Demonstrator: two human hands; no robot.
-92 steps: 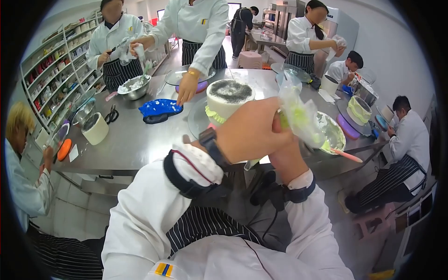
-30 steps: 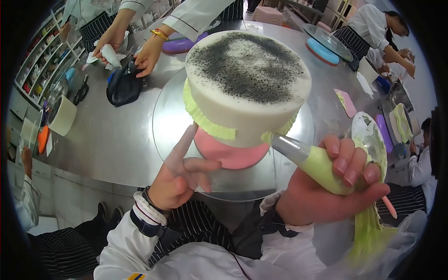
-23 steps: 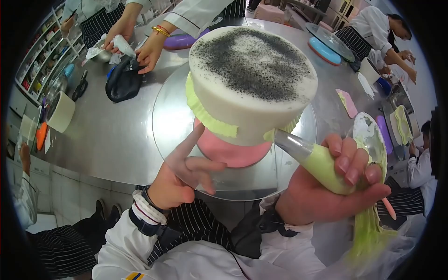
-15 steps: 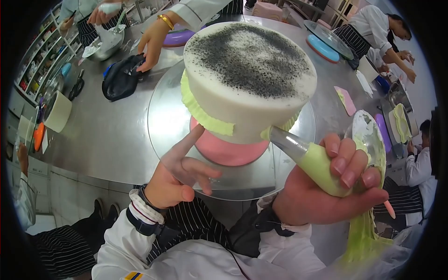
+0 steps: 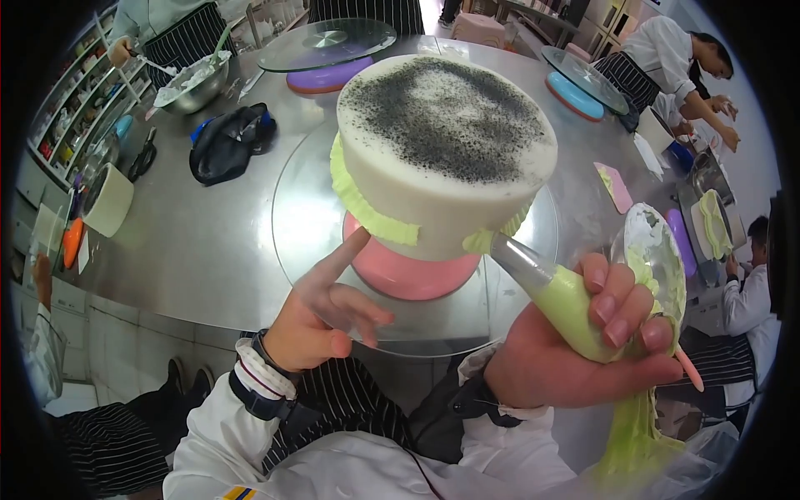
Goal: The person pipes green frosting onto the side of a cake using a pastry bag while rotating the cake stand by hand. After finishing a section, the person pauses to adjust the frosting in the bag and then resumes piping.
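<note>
A white round cake form (image 5: 417,204), its top speckled black, stands on a glass turntable (image 5: 304,258) with a pink base (image 5: 412,279). A pale green ruffle (image 5: 354,204) runs round the lower left side, and a shorter green piece (image 5: 478,242) sits at the nozzle tip. My right hand (image 5: 567,358) squeezes a clear piping bag (image 5: 567,308) of green cream, its nozzle against the lower side of the form. My left hand (image 5: 321,321) is open, fingers apart, its index fingertip at the turntable just under the ruffle.
A bowl with white and green cream (image 5: 654,250) is right of my right hand. A black cloth item (image 5: 229,142), a metal bowl of white cream (image 5: 196,87) and a pink scraper (image 5: 614,187) lie on the steel table (image 5: 183,242). Another turntable (image 5: 325,43) stands behind. People work around.
Another person's hand has left the black cloth item and withdrawn from view, uncovering the turntable behind. The green piece at my nozzle has grown. My left hand keeps nearly the same pose.
</note>
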